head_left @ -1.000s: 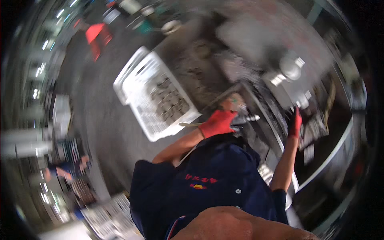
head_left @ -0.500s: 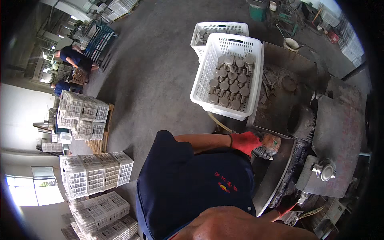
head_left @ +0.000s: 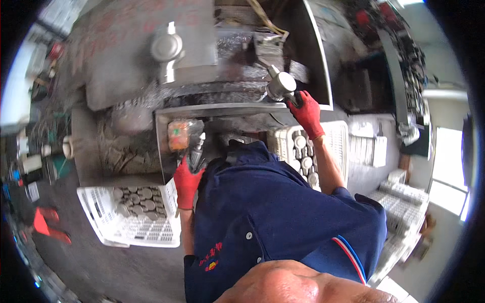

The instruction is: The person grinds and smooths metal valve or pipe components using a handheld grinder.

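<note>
My left hand (head_left: pixel 187 182), in a red glove, is closed round a dark power tool with a silver tip (head_left: pixel 198 150). The tool points away from me, beside a small orange-topped block (head_left: pixel 178 135) in the corner of the metal trough. Also red-gloved, my right hand (head_left: pixel 306 112) grips the near end of a metal valve body with a round, pale cap (head_left: pixel 283 85). This part is held tilted above the bench's front edge. A second capped valve body (head_left: pixel 166 48) lies on the grey metal plate (head_left: pixel 111 60), apart from both hands.
Left of me stands a white plastic crate (head_left: pixel 93 222) with several capped metal parts. Another crate (head_left: pixel 343 146) with similar parts is at my right, beyond the forearm. A dirty metal bin (head_left: pixel 86 146) adjoins the trough. Stacked white crates (head_left: pixel 404 202) stand at far right.
My view has swung round to face the bench. The valve body by my right hand is now lifted over the bench's front edge. My left hand still holds the tool.
</note>
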Demonstrator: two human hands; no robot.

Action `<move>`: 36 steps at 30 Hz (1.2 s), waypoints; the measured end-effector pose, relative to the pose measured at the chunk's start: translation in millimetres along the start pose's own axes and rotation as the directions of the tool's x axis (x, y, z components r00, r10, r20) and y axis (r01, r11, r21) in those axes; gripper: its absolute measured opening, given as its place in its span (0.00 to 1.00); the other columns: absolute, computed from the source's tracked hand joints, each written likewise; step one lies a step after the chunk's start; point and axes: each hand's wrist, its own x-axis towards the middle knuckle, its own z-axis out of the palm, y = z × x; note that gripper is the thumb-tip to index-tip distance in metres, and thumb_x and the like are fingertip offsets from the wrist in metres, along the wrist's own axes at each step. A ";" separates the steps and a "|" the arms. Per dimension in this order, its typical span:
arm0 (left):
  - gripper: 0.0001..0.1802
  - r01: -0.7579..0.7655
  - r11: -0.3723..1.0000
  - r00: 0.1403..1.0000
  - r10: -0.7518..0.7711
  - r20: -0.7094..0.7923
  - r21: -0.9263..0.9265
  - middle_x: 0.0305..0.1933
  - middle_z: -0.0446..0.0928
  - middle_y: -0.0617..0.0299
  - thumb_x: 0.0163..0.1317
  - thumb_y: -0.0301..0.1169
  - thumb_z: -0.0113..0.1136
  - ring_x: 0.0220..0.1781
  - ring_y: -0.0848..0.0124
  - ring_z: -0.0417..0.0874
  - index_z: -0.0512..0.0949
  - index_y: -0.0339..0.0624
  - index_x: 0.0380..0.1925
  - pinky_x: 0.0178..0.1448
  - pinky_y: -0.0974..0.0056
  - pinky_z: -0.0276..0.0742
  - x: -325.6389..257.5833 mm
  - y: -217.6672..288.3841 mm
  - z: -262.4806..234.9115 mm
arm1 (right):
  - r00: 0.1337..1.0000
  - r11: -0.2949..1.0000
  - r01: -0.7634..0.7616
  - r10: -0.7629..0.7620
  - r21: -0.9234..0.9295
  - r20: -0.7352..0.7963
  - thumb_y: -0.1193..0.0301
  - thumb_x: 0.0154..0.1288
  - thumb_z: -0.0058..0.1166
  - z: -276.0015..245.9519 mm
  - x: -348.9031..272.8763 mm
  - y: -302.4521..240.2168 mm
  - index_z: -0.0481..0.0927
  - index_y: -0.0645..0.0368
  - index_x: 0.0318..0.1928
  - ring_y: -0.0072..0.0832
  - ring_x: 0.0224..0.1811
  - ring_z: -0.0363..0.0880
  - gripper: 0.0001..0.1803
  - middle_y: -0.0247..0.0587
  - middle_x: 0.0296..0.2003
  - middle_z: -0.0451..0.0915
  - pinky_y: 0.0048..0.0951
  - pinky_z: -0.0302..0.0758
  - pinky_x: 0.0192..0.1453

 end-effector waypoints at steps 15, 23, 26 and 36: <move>0.43 0.013 0.997 0.999 -0.016 0.038 0.081 0.50 0.80 0.40 0.48 0.47 0.76 0.52 0.45 0.81 0.70 0.39 0.62 0.54 0.49 0.77 6.8 17.5 8.2 | 0.920 0.877 -0.347 0.251 -0.331 -0.300 0.47 0.53 0.67 45.2 67.6 109.8 0.74 0.53 0.55 0.50 0.52 0.78 0.35 0.50 0.50 0.76 0.50 0.78 0.47; 0.40 0.041 0.997 0.999 -0.039 -0.037 0.061 0.49 0.81 0.41 0.48 0.46 0.76 0.52 0.45 0.81 0.73 0.36 0.57 0.53 0.48 0.77 0.3 10.3 5.1 | 0.772 0.810 0.577 -0.498 0.105 -0.395 0.47 0.46 0.70 27.7 74.5 -226.4 0.68 0.47 0.68 0.54 0.69 0.61 0.48 0.53 0.66 0.65 0.61 0.57 0.68; 0.41 0.074 0.993 0.997 -0.073 -0.014 0.096 0.48 0.81 0.41 0.48 0.47 0.76 0.54 0.45 0.80 0.72 0.35 0.58 0.57 0.48 0.75 7.3 23.1 -0.1 | 0.735 0.771 0.632 -0.563 0.080 -0.378 0.45 0.46 0.69 50.1 91.9 -287.1 0.67 0.47 0.69 0.54 0.71 0.58 0.49 0.54 0.66 0.64 0.64 0.54 0.69; 0.41 0.174 0.984 0.985 -0.174 0.001 0.026 0.49 0.82 0.45 0.49 0.44 0.75 0.52 0.47 0.82 0.71 0.43 0.62 0.54 0.48 0.78 -18.0 -0.2 6.4 | 0.879 0.882 0.442 -0.390 0.164 -0.273 0.52 0.55 0.66 48.9 112.0 -243.2 0.71 0.55 0.61 0.43 0.39 0.83 0.37 0.44 0.38 0.79 0.40 0.80 0.37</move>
